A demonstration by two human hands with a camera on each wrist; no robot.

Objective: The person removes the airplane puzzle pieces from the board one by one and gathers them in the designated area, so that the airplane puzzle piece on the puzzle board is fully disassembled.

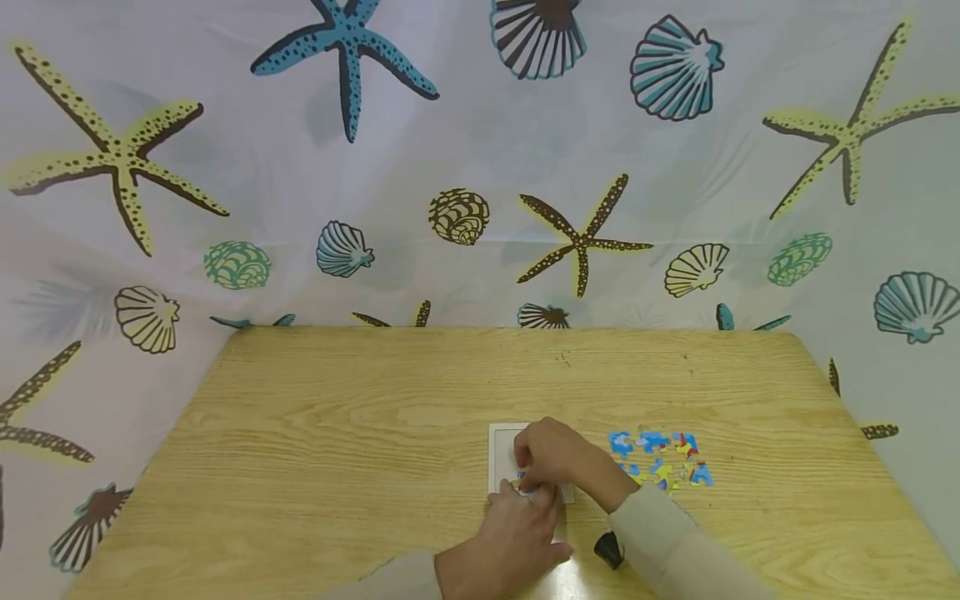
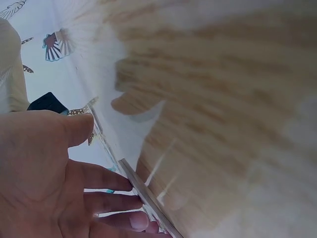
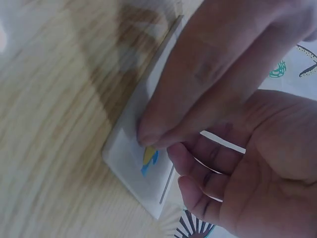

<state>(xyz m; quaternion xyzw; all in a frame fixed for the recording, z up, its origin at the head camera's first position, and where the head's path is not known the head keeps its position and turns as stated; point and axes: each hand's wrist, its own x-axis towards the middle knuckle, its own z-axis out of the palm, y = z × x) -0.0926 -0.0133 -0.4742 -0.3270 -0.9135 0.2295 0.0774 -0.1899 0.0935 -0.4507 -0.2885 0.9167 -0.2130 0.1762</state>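
A pale puzzle tray (image 1: 498, 442) lies on the table with its rim facing up. Over it is my right hand (image 1: 558, 458), fingers curled, pinching a small blue and yellow puzzle piece (image 3: 148, 159) low against the tray floor. My left hand (image 1: 517, 533) reaches in from the near side; in the left wrist view its fairly straight fingers (image 2: 111, 201) touch the tray edge (image 2: 143, 193), thumb apart. In the right wrist view, fingers cover part of the piece.
Several loose blue, yellow and red puzzle pieces (image 1: 652, 442) lie on the wooden table (image 1: 337, 433), right of the tray. A dark device (image 1: 609, 550) sits at my right wrist. A cloth (image 1: 405, 200) printed with shells and starfish hangs behind and beside the table.
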